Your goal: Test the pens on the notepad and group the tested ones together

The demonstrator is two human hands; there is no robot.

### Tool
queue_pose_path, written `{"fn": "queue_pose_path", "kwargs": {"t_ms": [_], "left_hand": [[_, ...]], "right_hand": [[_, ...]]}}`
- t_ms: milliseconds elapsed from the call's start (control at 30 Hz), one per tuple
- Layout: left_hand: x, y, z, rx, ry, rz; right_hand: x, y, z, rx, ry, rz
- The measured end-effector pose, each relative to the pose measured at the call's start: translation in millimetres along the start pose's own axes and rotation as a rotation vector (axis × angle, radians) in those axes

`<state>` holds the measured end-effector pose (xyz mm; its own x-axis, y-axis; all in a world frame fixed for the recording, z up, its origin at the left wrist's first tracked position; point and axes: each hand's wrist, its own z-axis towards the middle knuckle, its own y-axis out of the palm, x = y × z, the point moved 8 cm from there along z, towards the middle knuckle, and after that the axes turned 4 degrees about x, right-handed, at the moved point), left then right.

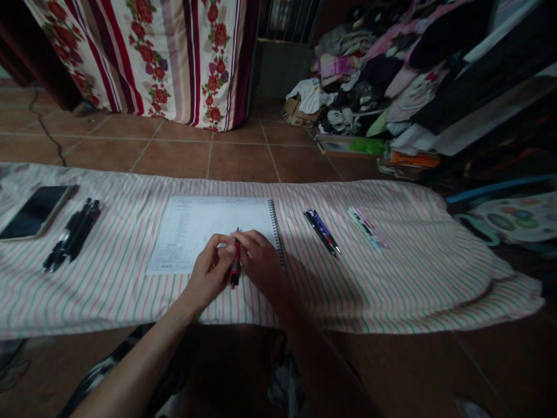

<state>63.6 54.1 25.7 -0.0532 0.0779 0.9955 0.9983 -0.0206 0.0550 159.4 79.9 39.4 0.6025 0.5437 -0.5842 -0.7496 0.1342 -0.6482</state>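
Note:
Both of my hands meet over the lower part of an open spiral notebook, whose wire binding runs down its right side. Between them is a small bundle of red and black pens, pointing away from me. My left hand is closed round the pens from the left, thumb against them. From the right, my right hand has its fingers curled onto their upper end. How many pens are in the bundle I cannot tell, since fingers cover part of them.
A striped cloth covers the low table. On the left lie a phone and several black pens. To the right are dark blue and black pens and pale pens. A clothes pile stands beyond.

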Motion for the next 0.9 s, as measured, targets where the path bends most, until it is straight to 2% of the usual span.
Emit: {"fn": "queue_pose_path", "kwargs": {"t_ms": [67,133,233,300,367,500,733,900], "left_hand": [[3.0,-6.5,0.5,0.036,0.037,0.091],[4.3,-15.9,1.7,0.102,0.086,0.328],[7.5,-17.3,1.7,0.106,0.239,0.704],[8.9,-8.9,-1.0,0.038,0.381,0.820],[9.0,-0.5,-4.6,-0.020,0.500,0.872],[8.5,6.4,-7.2,-0.018,0.621,0.973],[4.5,10.1,-5.7,-0.051,0.590,1.091],[3.3,9.7,-5.3,-0.025,0.572,1.112]], "right_hand": [[10.8,-13.1,4.0,0.110,0.095,0.072],[31.6,-28.4,4.4,0.270,0.281,0.162],[66.2,-28.1,-3.3,0.318,0.632,0.324],[76.7,-23.0,-8.1,0.291,0.750,0.364],[76.0,-20.9,-7.9,0.236,0.728,0.265],[67.2,-27.8,-4.8,0.202,0.594,-0.031],[80.1,-42.0,-8.8,0.219,0.640,-0.030],[81.1,-38.1,-10.6,0.191,0.650,0.098]]}}
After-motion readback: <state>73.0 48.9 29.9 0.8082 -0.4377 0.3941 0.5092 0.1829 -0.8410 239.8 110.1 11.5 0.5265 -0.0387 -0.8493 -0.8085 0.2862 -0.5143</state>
